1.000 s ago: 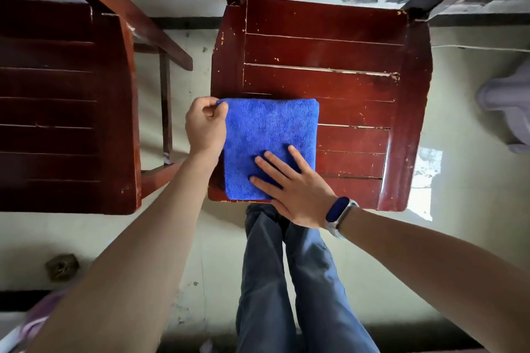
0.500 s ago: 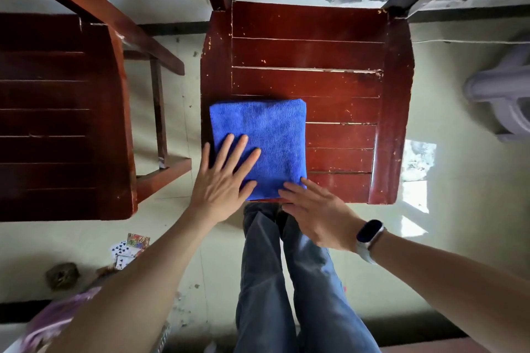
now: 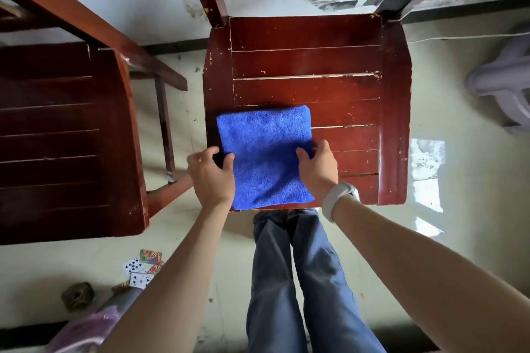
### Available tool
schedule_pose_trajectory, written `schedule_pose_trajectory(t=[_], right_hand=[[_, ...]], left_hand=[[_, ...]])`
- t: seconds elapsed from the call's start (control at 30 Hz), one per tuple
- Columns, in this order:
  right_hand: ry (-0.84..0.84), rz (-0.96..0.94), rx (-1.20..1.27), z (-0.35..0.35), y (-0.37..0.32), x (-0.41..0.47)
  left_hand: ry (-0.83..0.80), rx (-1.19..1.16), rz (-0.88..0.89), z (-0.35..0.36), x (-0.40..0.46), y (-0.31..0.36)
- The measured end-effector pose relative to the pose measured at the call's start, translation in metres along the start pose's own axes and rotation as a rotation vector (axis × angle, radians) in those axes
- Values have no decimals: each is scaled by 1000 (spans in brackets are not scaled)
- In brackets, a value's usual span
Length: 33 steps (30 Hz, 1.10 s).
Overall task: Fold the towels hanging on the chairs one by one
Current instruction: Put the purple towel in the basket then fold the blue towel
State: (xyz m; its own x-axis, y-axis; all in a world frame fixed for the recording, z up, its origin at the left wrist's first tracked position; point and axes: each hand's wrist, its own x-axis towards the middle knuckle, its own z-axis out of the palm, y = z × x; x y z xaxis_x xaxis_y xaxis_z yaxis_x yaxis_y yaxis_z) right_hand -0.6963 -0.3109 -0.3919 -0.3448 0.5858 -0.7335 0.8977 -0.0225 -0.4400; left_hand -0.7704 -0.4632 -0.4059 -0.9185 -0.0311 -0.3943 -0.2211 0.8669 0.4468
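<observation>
Two hands grip one folded blue towel point(image 3: 265, 156) lying on the front part of the red wooden chair point(image 3: 329, 66). At nine o'clock of the towel the left hand point(image 3: 210, 173) pinches its edge, thumb on top; at three o'clock the right hand point(image 3: 318, 166) does likewise, fingers seemingly tucked beneath. A second chair point(image 3: 63, 137) stands at nine o'clock.

No legible text, label or brand anywhere; only printed signs noted: black club pips on the playing cards point(image 3: 137, 269) lying on the floor point(image 3: 473, 238), corner indices too small to read.
</observation>
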Motion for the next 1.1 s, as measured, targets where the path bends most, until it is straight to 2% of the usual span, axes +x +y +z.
schedule_pose_trajectory(t=[0.17, 0.3, 0.47, 0.63, 0.77, 0.87, 1.1], right_hand=[[17, 42, 2, -4, 3, 1], [43, 69, 65, -5, 3, 0], [42, 46, 196, -10, 9, -7], [-9, 45, 350, -33, 13, -17], [-97, -8, 535, -77, 19, -36], [-126, -21, 619, -122, 27, -54], [19, -47, 778, -255, 70, -108]], left_hand=[[-99, 4, 2, 4, 3, 11], [-181, -45, -170, 4, 9, 26], [-329, -143, -278, 3, 16, 33], [-370, -240, -113, -15, -2, 51], [-399, -332, 51, -36, -25, 76], [-421, -310, 125, -43, -45, 108], [-473, -154, 395, -35, -141, 235]])
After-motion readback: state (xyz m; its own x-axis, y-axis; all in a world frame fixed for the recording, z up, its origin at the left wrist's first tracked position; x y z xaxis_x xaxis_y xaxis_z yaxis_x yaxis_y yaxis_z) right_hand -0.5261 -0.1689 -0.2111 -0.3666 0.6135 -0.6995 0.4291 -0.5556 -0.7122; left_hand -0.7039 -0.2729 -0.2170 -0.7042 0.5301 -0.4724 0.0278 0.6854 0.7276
